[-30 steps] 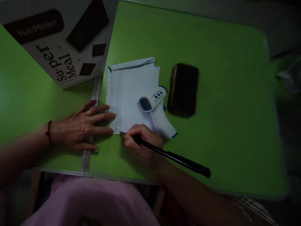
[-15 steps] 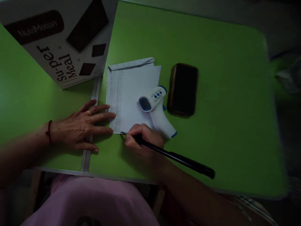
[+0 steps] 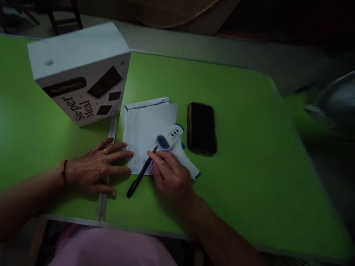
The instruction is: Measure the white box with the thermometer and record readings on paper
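Observation:
My left hand lies flat with fingers spread. Its fingertips press on the left edge of a white paper sheet, which carries columns of small handwriting down its left side. Low on the sheet, my right hand pinches a black pen near its tip. The tip points up and away, while the thicker end slants down to the left past the paper's lower edge. Just beyond my right fingers rests a white and blue infrared thermometer, partly on the sheet, its handle partly covered by the hand.
A dark phone-like rectangular object lies right of the thermometer. At the upper left stands a tall white box with "Su-per Meal" print. A metal seam crosses the green table. Stool legs show beyond the table.
The pen has swung from pointing right over my right hand to slanting down-left. My right hand has moved slightly up the sheet. The view has tilted up, showing the box top and floor.

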The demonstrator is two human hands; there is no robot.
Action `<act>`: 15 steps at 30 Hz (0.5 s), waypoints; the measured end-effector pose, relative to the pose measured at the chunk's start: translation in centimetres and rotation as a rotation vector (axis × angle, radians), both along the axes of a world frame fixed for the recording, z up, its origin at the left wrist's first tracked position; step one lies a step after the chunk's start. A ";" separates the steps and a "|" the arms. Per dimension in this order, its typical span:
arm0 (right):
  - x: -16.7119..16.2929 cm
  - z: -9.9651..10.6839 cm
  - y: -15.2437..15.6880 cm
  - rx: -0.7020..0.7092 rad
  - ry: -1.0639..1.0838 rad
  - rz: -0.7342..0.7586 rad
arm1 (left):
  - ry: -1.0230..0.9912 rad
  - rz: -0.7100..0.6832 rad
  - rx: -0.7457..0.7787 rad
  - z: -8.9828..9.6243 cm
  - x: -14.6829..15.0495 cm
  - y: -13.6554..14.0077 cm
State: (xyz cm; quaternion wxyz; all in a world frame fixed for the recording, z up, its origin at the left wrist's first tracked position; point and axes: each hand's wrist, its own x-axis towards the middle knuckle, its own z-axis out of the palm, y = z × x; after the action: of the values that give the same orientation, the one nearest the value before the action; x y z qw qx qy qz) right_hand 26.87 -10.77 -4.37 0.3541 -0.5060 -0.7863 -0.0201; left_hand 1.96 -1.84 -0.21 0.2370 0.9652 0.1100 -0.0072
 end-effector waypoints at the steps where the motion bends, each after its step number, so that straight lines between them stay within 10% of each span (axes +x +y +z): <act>1: 0.0 0.1 0.0 0.003 0.009 0.002 | -0.006 0.005 -0.004 0.0 0.0 0.0; 15: -1.3 1.2 -0.6 -0.102 -0.082 0.223 | -0.012 0.059 0.014 -0.4 -0.5 -0.5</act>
State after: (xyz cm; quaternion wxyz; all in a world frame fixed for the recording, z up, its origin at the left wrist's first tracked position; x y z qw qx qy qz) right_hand 25.55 -11.38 -3.21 0.2956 -0.4313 -0.8515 0.0388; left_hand 1.50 -2.39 -0.63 0.2308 0.9633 0.1370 0.0064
